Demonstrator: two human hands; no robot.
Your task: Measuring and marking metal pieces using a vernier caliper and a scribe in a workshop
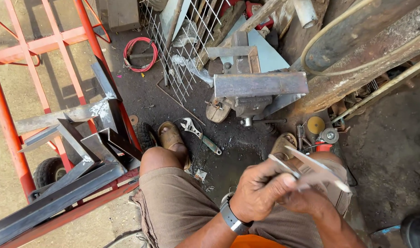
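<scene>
A seated person in a metal workshop holds a thin, pale metal strip (311,167) over the lap, both hands closed on it. We see the left hand (260,190), a watch at its wrist, gripping the near end with the fingers curled tight, while the right hand (306,200) grips from below, partly hidden behind the left. The strip looks motion-blurred, so we cannot tell whether it is one piece or two lying together.

As for progress, we judge the work to be midway: the strip is in hand and not set down anywhere, and the steel bar (260,84) clamped in the bench vise (249,108) ahead stands untouched (no tool rests on it). An adjustable wrench (198,133) lies on the dark floor just beyond the sandalled left foot (173,140), and an angle grinder (322,138) with its discs lies near the right knee, neither within a hand's grasp. Cut steel angle pieces (88,142) are piled on the red cart (17,133) to the left, well apart from the hands.
</scene>
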